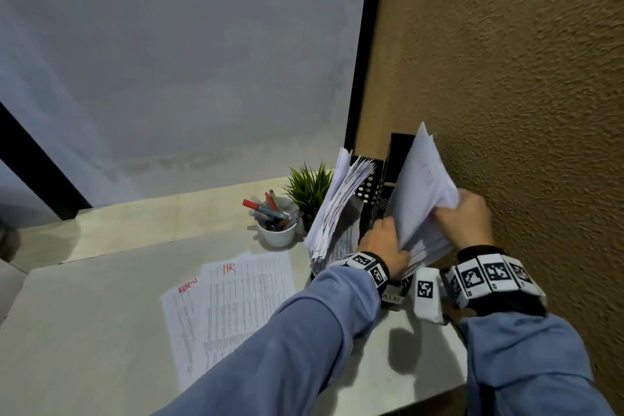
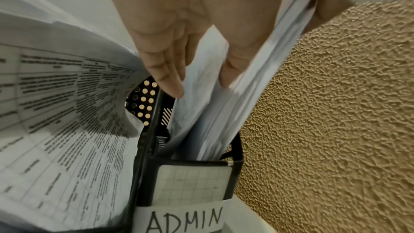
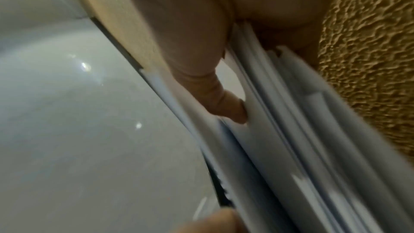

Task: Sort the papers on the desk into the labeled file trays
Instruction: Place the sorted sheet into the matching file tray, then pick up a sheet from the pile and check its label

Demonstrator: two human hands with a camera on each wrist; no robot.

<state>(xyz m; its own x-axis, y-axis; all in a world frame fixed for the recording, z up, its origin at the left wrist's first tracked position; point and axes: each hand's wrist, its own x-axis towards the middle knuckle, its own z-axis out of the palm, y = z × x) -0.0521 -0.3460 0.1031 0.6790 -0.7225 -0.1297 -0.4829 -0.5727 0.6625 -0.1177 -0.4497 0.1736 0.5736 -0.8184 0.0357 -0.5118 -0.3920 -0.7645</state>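
A thick stack of white papers (image 1: pixel 422 189) stands tilted in the black file tray (image 2: pixel 236 166) labeled ADMIN (image 2: pixel 186 219), at the desk's right edge by the wall. My left hand (image 1: pixel 386 243) holds the stack low down, with sheets pinched between its fingers (image 2: pixel 167 75). My right hand (image 1: pixel 467 216) grips the stack's upper right edge, its thumb (image 3: pixel 228 109) pressed on the front sheets. Two printed sheets lie flat on the desk, one marked ADMIN (image 1: pixel 184 311) in red, the other marked HR (image 1: pixel 250 294).
A second black tray to the left holds printed papers (image 1: pixel 337 199) that lean leftward. Behind it stand a small green plant (image 1: pixel 309 189) and a white cup of pens (image 1: pixel 277 226). A rough tan wall (image 1: pixel 523 78) runs close along the right.
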